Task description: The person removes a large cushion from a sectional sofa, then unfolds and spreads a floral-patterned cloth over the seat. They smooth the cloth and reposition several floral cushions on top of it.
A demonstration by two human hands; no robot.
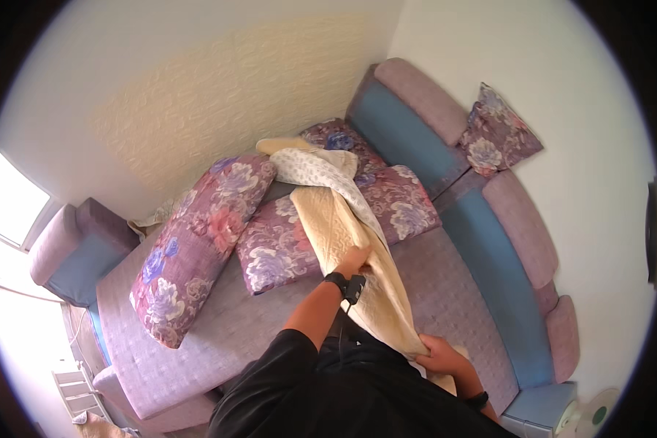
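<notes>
A cream quilted bedspread (328, 219), its patterned pale underside (312, 168) partly turned outward, stretches from the back of the sofa bed towards my body. My left hand (355, 260) grips its middle, fingers curled into the cloth. Nearer to me and to the right, my right hand (441, 355) clutches the edge, with a little cloth hanging below it. Beneath the bedspread lie floral cushions, one on the left (276, 263) and one on the right (402, 202). A black strap with a small device is on my left wrist.
A long floral bolster (202, 246) lies on the mauve sofa-bed seat (169, 378). Blue-and-mauve backrests (487, 257) run along the right, with another floral cushion (498, 131) on top. An armrest (82, 257) stands by the bright window. A fan (594, 413) is at lower right.
</notes>
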